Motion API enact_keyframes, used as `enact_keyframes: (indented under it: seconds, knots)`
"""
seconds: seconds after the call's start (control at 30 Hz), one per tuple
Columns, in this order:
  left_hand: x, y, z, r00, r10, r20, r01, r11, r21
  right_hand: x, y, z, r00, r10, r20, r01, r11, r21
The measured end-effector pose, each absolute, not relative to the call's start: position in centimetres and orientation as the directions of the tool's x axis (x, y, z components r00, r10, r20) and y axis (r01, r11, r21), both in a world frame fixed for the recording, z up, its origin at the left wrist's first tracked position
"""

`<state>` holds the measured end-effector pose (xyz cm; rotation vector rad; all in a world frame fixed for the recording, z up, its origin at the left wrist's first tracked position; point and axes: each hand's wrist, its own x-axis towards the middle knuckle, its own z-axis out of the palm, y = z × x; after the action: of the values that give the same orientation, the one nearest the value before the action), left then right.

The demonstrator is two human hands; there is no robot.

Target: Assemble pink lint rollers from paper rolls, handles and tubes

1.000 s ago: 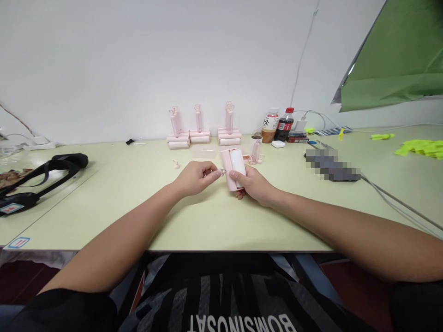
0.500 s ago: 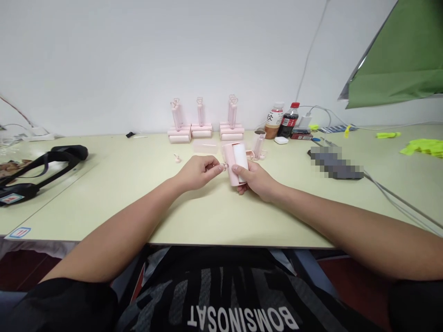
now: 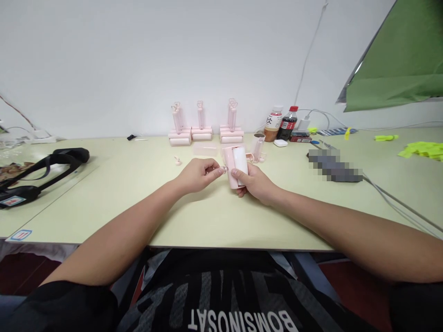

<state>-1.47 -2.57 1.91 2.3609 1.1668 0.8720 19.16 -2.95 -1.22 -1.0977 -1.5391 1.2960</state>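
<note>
A lint roller (image 3: pixel 241 159) with a pink cover and a white roll is tilted upright over the table, and my right hand (image 3: pixel 259 184) grips its lower right side, thumb across the front. My left hand (image 3: pixel 199 176) is closed, pinching a small pale pink piece (image 3: pixel 224 169) against the left side of the cover. Most of that piece is hidden by my fingers. On the table behind my left hand lie a small pink part (image 3: pixel 177 161) and a clear pinkish plastic piece (image 3: pixel 205 149).
Several pink lint rollers (image 3: pixel 180 138) with upright handles stand along the wall. Behind my right hand is a clear pinkish cylinder (image 3: pixel 258 146). Two bottles (image 3: pixel 287 123) stand at the back right, with a blurred dark object (image 3: pixel 334 166) nearer. Black headgear (image 3: pixel 48 170) lies at the left.
The camera view has shifted slightly. My hands keep nearly the same hold on the lint roller and the small piece.
</note>
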Motion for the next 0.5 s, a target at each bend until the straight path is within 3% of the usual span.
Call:
enact_keyframes:
  seconds: [0.5]
  knots:
    - [-1.52,-2.45,1.83,0.483,0.792,0.373,0.598,-0.609,0.520,19.16,-3.78,-0.80,-0.321,0.940,0.114,0.201,0.185,-0.962]
